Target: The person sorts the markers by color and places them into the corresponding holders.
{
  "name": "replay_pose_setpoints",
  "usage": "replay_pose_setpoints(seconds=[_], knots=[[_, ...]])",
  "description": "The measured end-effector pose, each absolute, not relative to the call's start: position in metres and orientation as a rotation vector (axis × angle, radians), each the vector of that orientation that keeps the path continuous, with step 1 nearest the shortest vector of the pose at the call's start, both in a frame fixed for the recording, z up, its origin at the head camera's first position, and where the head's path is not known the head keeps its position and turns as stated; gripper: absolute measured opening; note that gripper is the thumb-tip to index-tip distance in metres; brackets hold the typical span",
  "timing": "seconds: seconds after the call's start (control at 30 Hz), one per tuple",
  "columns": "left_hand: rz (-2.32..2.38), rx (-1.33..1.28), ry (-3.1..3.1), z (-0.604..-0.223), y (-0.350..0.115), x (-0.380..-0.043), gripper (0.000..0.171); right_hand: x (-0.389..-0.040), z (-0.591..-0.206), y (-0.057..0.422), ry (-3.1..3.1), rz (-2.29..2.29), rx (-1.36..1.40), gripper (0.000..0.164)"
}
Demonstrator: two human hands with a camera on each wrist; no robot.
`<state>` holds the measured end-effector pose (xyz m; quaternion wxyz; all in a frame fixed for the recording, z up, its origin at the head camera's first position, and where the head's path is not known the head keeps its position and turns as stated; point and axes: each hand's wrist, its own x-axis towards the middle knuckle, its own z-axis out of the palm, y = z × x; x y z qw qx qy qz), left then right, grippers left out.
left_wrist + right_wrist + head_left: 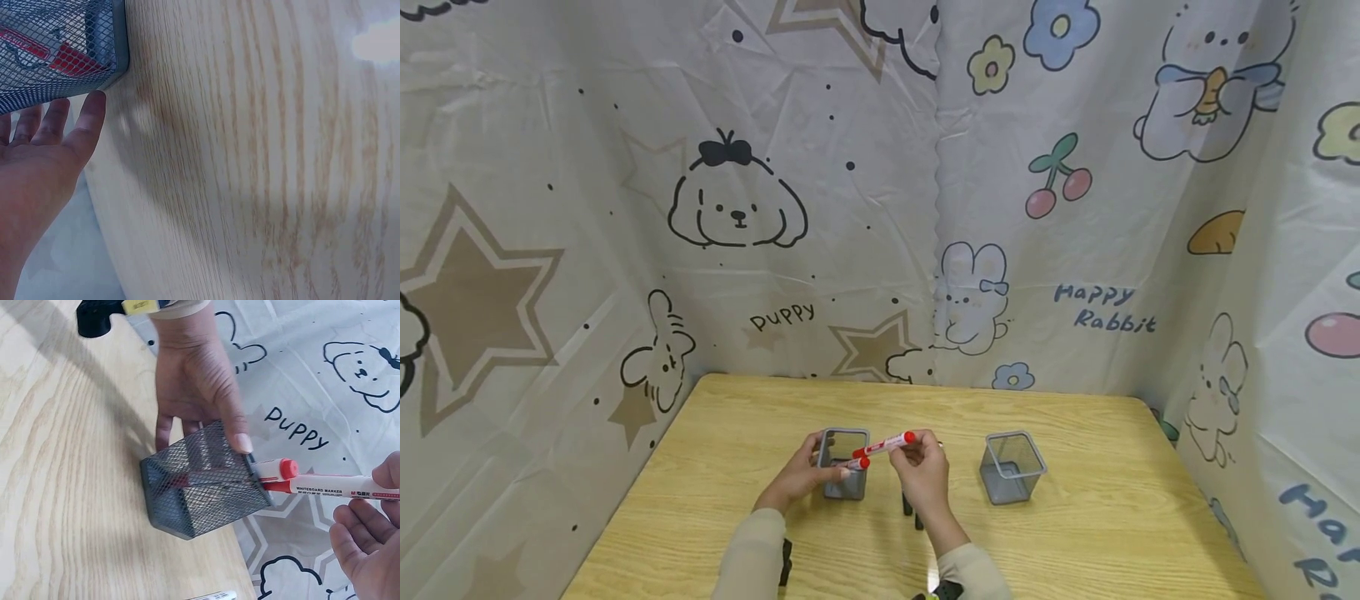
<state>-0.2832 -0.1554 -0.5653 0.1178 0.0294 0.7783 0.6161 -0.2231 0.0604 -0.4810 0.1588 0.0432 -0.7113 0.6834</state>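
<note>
My left hand (797,481) grips a grey wire-mesh pen holder (844,490), its thumb near the rim and its fingers along the far side. In the right wrist view the holder looks tilted, with its mouth toward my right hand (925,477). One red-capped marker (273,469) lies inside and pokes out at the rim. A second red whiteboard marker (337,485) is pinched between my right thumb and fingers, its red end at the holder's mouth. Through the mesh, the left wrist view shows red marker parts (75,59).
Another mesh pen holder (1011,483) stands upright on the wooden table (1097,508), to the right. Dark marker ends (907,503) show on the table beside my right hand. Behind the table hangs a printed curtain (865,208).
</note>
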Motion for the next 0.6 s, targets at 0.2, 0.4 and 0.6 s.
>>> replay_pose_setpoints(seconds=[0.2, 0.4, 0.6], knots=[[1.817, 0.092, 2.260, -0.565, -0.156, -0.283, 0.086, -0.231, -0.495, 0.057, -2.068, 1.932, 0.153, 0.015], [1.828, 0.074, 2.254, -0.563, -0.155, -0.282, 0.086, -0.245, -0.519, 0.054, -2.145, 1.889, 0.169, 0.015], [1.816, 0.094, 2.263, -0.538, -0.152, -0.269, 0.082, -0.247, -0.522, 0.052, -2.204, 1.805, 0.237, 0.013]])
